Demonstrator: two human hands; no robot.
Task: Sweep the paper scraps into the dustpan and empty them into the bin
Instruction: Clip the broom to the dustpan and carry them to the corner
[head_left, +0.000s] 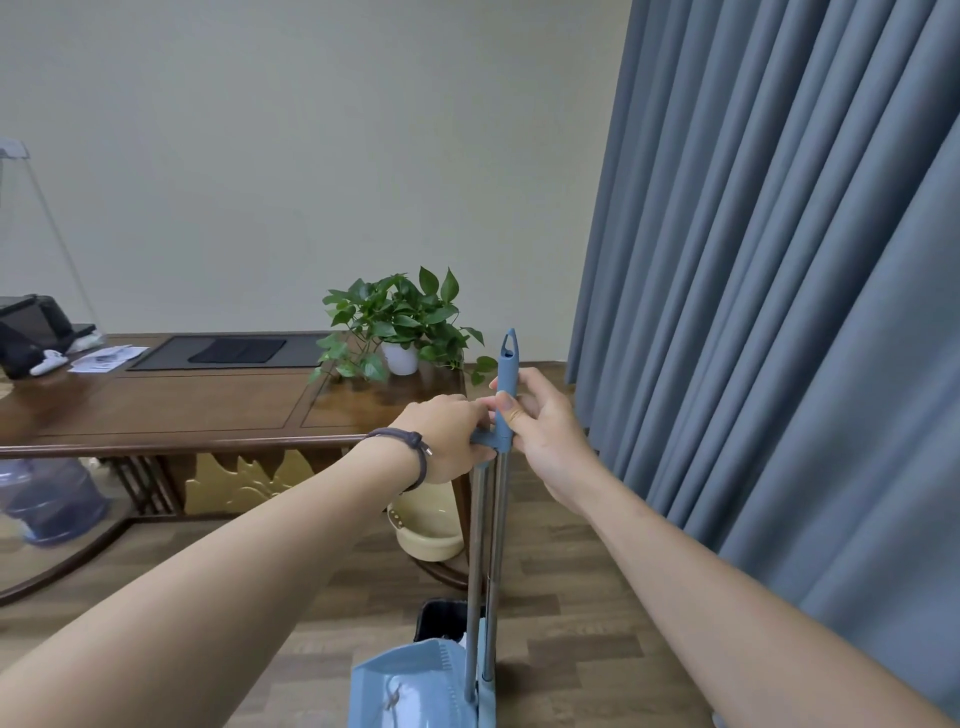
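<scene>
— Dustpan: pale blue, low centre of our view, upright on its metal pole. Do we log the broom with it?

— We do. Broom handle: blue plastic grip with a hanging hole at the tip, its own metal pole running down just beside the dustpan's; the two stand parallel and touching near the top.

— Hands?

— Left hand: fingers curled closed around the blue clip at the top of the dustpan pole; dark cord bracelet on the wrist. Right hand: wrapped around the broom grip, thumb pressed against its front.

— Bin?

— Bin: dark, on the wood floor directly behind the dustpan, mostly hidden by it; something white shows at its rim.

— Paper scraps?

— We cannot tell; a whitish patch shows through the pan, unclear.

— Surroundings?

— Wooden table to the left, potted plant at its corner, cream basin beneath, water jug far left, grey curtain on the right.
</scene>
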